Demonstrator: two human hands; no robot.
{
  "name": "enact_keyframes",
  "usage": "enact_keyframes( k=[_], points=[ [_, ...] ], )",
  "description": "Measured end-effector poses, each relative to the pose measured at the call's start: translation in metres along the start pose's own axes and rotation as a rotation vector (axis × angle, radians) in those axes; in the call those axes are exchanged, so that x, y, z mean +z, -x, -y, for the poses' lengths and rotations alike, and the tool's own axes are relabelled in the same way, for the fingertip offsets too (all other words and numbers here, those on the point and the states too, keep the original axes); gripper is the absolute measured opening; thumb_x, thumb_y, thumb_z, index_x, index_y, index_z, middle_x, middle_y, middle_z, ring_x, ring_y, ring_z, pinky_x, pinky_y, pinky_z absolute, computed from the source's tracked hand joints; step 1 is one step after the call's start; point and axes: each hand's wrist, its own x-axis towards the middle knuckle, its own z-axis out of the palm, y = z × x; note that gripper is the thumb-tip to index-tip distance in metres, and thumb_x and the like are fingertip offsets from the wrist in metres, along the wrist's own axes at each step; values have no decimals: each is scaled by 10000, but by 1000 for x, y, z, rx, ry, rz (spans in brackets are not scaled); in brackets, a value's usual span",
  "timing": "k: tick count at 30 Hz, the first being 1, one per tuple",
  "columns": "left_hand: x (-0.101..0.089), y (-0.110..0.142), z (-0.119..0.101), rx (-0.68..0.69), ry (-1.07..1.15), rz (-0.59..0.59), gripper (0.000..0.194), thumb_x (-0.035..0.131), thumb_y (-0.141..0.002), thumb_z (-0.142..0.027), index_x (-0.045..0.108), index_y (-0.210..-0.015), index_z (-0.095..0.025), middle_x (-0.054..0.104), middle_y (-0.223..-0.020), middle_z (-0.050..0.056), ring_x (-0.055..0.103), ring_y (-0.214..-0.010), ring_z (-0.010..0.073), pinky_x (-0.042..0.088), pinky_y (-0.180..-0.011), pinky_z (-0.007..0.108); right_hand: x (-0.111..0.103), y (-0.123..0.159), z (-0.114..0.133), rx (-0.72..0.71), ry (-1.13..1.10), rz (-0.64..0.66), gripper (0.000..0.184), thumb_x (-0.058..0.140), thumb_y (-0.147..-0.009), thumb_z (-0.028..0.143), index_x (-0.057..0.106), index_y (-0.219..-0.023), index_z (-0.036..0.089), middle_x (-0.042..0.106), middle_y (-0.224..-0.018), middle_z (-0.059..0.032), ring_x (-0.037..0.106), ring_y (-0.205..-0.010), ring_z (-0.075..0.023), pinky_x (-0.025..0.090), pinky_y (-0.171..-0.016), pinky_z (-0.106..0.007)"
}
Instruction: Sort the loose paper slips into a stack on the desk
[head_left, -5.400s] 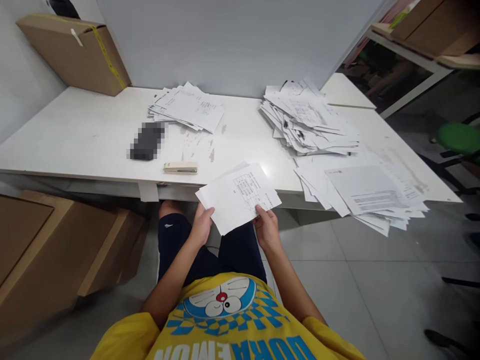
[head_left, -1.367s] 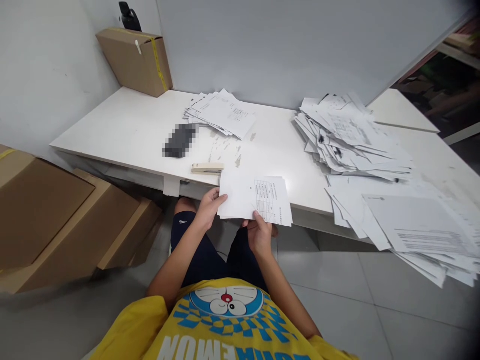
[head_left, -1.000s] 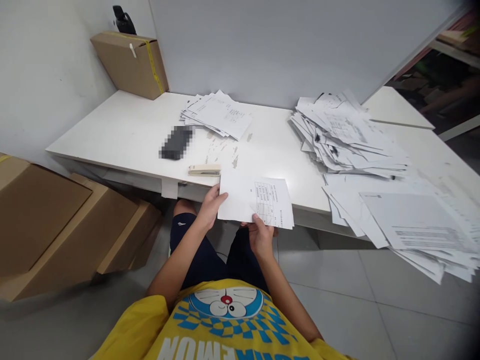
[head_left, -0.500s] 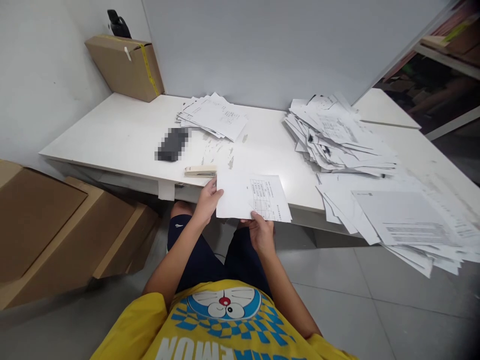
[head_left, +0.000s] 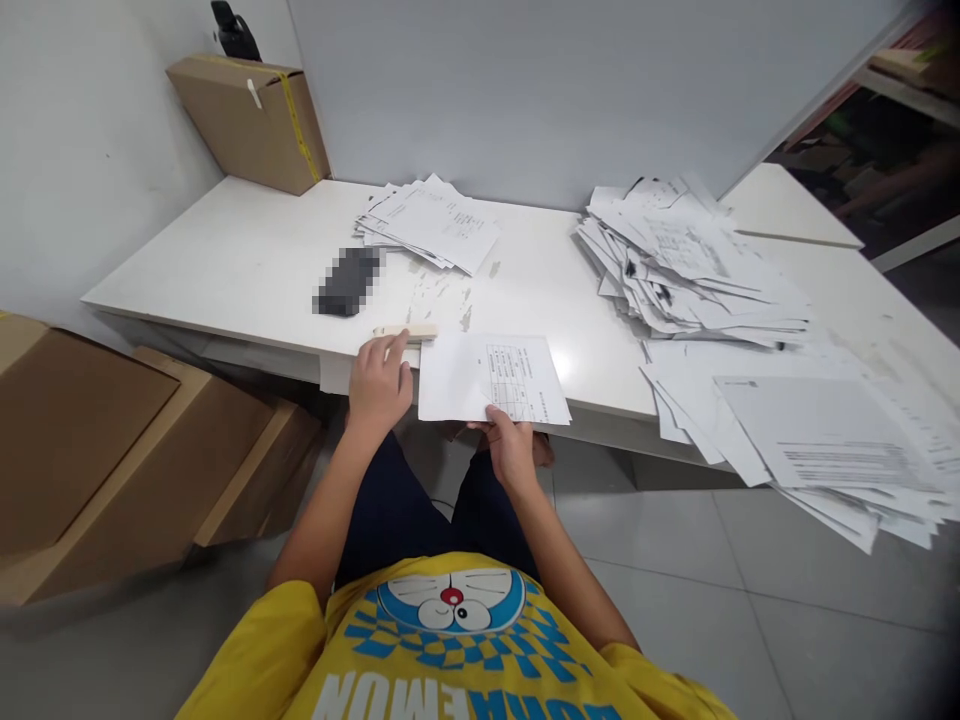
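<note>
My right hand (head_left: pixel 511 450) pinches the near edge of a few white printed sheets (head_left: pixel 457 380), thumb on top and fingers beneath. The sheets lie partly over the table's front edge, with a printed table on their right half. Left of them, my left hand (head_left: pixel 381 385) is open, its fingers spread and the fingertips at a beige stapler (head_left: pixel 422 331). The stapler lies on the table by the sheets' far left corner. Part of it is hidden behind the fingers.
On the white table (head_left: pixel 247 270) lie a pixelated dark object (head_left: pixel 347 282), a small paper stack (head_left: pixel 431 222), a tall messy paper pile (head_left: pixel 675 260) and loose sheets (head_left: pixel 810 420) overhanging the front edge. A taped carton (head_left: pixel 247 120) stands back left; cardboard boxes (head_left: pixel 112 450) sit lower left.
My left hand has let go of the sheets' left side and moved left to the stapler. My right hand still holds the sheets, which have shifted slightly left.
</note>
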Motion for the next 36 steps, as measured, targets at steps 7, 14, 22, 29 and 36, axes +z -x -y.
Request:
enact_keyframes(
  k=[7, 14, 22, 29, 36],
  points=[
    [19, -19, 28, 345, -143, 229, 799, 486, -869, -262, 161, -1587, -131, 288, -1636, 145, 203, -1533, 336, 135, -1257, 537, 5, 6, 10, 3, 55, -47, 688, 714, -700, 336, 523, -1356, 254, 669, -1205, -64, 683, -912, -202, 633, -612, -285],
    [50, -21, 35, 241, -142, 94, 533, 348, -1001, -271, 373, -1522, -165, 489, -1511, 179, 378, -1466, 317, 224, -1230, 550, 5, 2, 8, 32, 1, -33, 723, 730, -692, 310, 515, -1380, 263, 681, -1172, -50, 678, -884, -189, 632, -608, -276],
    [67, -23, 38, 183, -107, -3, 464, 272, -1042, -304, 546, -1403, -204, 617, -1393, 140, 508, -1379, 279, 303, -1213, 541, 4, 0, 0, 63, -19, -47, 701, 723, -699, 320, 526, -1369, 252, 683, -1143, -51, 666, -867, -186, 634, -617, -294],
    [65, -25, 36, 126, -50, 47, 465, 274, -1040, -327, 556, -1392, -215, 604, -1413, 125, 479, -1404, 270, 252, -1240, 540, 5, 0, -1, 51, -14, -34, 640, 700, -724, 329, 545, -1341, 259, 690, -1078, -31, 670, -826, -176, 642, -668, -316],
    [63, -27, 38, 151, -37, 5, 461, 337, -1016, -310, 531, -1417, -190, 581, -1423, 178, 472, -1404, 318, 248, -1219, 590, 3, 6, 5, 11, 51, -11, 649, 706, -726, 354, 554, -1349, 251, 698, -1139, -49, 675, -809, -195, 644, -673, -357]
  ],
)
